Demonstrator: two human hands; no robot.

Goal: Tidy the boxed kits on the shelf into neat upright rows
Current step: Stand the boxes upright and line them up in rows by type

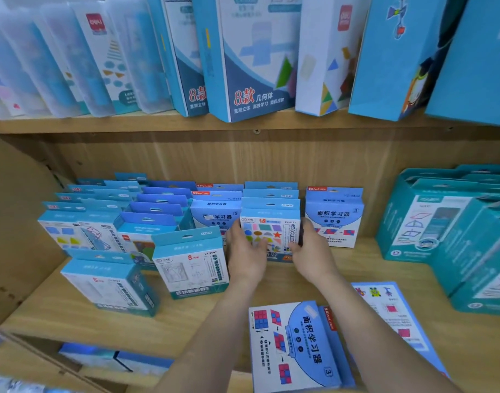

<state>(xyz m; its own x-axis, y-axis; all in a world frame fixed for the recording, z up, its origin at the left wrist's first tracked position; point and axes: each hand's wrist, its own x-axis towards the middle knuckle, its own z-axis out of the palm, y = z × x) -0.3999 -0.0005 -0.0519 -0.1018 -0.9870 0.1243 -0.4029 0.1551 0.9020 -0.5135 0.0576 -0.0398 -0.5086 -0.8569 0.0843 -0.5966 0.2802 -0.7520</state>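
**Squaring up the front of a row**

Tall boxes (251, 66) lean along the upper shelf at 12 o'clock, tilted against one another. At 3 o'clock, teal boxes (430, 222) stand packed together. From 9 o'clock to the middle, the small kits (158, 205) stand in files running front to back, hang tabs up, so each file shows one face. Two stray kits (190, 265) stand forward of those files at 8 o'clock, out of line. A blue area kit (291, 344) lies flat on its back at 5 o'clock, half over a second flat one (396, 316); both, I judge, are waiting to be stood up.

At the centre I hold the shapes kit (271, 225) upright at the head of its file. My left hand (247, 256) curls round its left edge and my right hand (311, 253) round its right edge. Gripping both sides lets me keep it vertical and square to the kits behind it.

The shelf (186, 321) is pale wood-grain board with a matching back panel. Another board shows at 7 o'clock with more boxes on it. I cannot see the room beyond the shelving.
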